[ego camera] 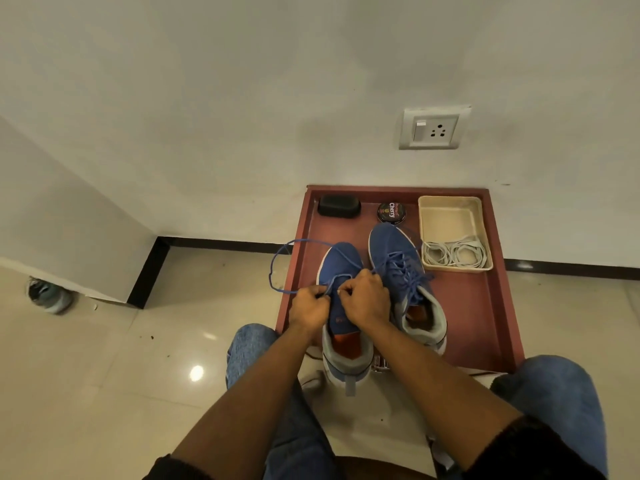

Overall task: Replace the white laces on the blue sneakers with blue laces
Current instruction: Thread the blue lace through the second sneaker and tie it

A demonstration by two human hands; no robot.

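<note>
Two blue sneakers stand on a maroon tray (pixel 485 306), toes toward the wall. The right sneaker (pixel 398 258) is laced with a blue lace. Over the left sneaker (pixel 341 261), my left hand (pixel 308 308) pinches a blue lace (pixel 277 261) that loops out past the tray's left edge. My right hand (pixel 367 299) pinches the lace's other part at the sneaker's eyelets. White laces (pixel 453 254) lie coiled in a cream basket (pixel 450 206) at the tray's back right.
A black case (pixel 338 206) and a round tin of shoe polish (pixel 391 212) sit at the back of the tray. A wall socket (pixel 433 128) is above. Another shoe (pixel 50 294) lies by the left wall corner. My knees in jeans flank the tray.
</note>
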